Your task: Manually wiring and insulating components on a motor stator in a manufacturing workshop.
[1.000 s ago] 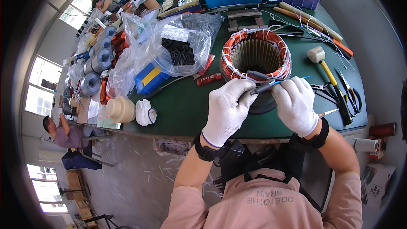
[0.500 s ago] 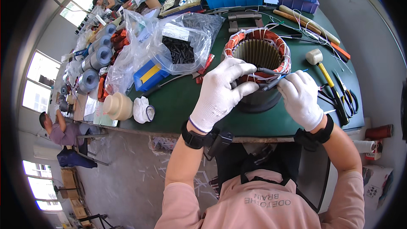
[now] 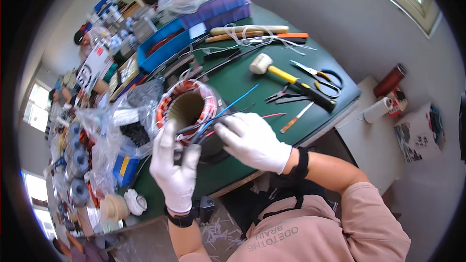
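A motor stator [image 3: 212,101] with orange copper windings laced in white cord stands on the green bench. Insulated lead wires in blue [image 3: 245,97], black and red come off its near side, partly inside dark sleeving. My left hand [image 3: 175,172], in a white knit glove, pinches the dark-sleeved leads at the stator's near rim, its fingertips smeared by motion. From the right, my gloved right hand [image 3: 255,140] closes its fingers on the same bundle. The wires' free ends stick out past it. Exactly which lead each hand grips is hidden.
Right of the stator lie a mallet [image 3: 279,73], scissors [image 3: 324,78], pliers [image 3: 277,95] and a wooden-handled blade [image 3: 296,117]. Behind are wooden sticks [image 3: 233,32] and a blue bin [image 3: 162,48]. Plastic bags [image 3: 104,153] and a cream spool [image 3: 114,207] sit left. Other people work farther off.
My view has swung to the right, so the stator appears farther left. My right hand is now lower along the leads, and the blue and red wire ends show more.
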`<state>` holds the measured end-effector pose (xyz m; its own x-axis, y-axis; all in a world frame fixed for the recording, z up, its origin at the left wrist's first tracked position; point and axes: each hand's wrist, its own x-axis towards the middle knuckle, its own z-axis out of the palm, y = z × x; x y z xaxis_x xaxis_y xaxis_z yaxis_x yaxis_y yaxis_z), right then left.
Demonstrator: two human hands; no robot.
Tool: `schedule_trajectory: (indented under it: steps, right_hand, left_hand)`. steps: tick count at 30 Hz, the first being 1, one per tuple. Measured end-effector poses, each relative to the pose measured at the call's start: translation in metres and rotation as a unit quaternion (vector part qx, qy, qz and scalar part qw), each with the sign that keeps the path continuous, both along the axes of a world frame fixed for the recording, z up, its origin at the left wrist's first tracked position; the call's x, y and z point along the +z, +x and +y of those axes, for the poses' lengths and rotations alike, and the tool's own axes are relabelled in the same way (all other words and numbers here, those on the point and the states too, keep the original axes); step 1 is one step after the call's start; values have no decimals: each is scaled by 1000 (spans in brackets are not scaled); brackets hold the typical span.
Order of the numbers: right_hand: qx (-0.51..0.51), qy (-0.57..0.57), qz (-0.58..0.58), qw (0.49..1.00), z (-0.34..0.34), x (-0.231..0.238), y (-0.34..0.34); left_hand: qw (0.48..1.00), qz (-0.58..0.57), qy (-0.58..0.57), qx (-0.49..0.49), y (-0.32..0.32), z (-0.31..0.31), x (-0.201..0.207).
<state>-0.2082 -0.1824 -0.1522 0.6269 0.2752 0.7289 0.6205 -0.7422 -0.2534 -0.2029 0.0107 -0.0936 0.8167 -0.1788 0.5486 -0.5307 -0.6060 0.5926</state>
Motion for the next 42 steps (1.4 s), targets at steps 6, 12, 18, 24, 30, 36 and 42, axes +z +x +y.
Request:
schedule_trajectory:
  steps: [6,12,18,24,30,36,42]
  right_hand:
    - [-102,32,34,994,-38,-33,-56]
    - [-269,217,191,919,-120,-50,-91]
    - [-263,230,260,900,-176,-27,-6]
    - [-403,-2,374,835,-218,-30,149]
    - [-478,-81,335,808,-251,-71,207]
    - [-387,-103,388,830,-263,-61,203]
    - [-252,139,245,926,-249,22,118]
  left_hand:
    - [955,-234,165,73,21,20,-22]
    - [971,-217,101,0,-29,8,-64]
    - [975,-44,175,-133,-60,-15,-136]
    - [960,-88,253,-78,-62,-23,-153]
    - [949,-111,291,-57,-64,-26,-154]
    - [945,-125,300,-42,-67,-24,-154]
    - [979,-62,184,-53,-62,-33,-143]
